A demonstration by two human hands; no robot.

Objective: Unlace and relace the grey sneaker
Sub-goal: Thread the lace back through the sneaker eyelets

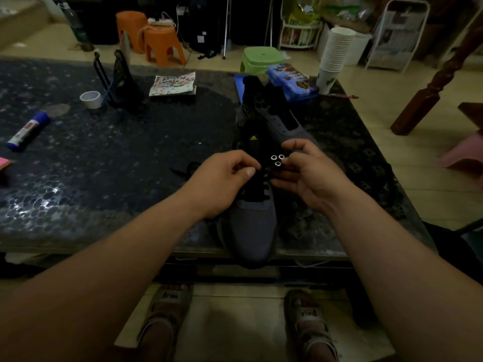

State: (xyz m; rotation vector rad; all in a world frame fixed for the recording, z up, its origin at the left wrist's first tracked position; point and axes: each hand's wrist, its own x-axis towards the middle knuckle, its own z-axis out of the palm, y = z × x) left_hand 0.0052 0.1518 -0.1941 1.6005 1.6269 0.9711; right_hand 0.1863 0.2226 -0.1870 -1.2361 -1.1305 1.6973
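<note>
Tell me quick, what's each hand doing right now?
Left hand: fingers curled, pinching what looks like the black lace.
Right hand: gripping the grey sneaker by its eyelets.

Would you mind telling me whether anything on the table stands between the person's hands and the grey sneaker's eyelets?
Nothing visible does. The left hand and right hand are both at the grey sneaker, fingers curled beside its metal eyelets; the second shoe lies behind it.

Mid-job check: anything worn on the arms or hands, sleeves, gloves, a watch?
Nothing worn shows. The left hand and right hand carry no gloves, rings or watch. The left forearm and right forearm are bare to the frame edge; no sleeves in view.
</note>
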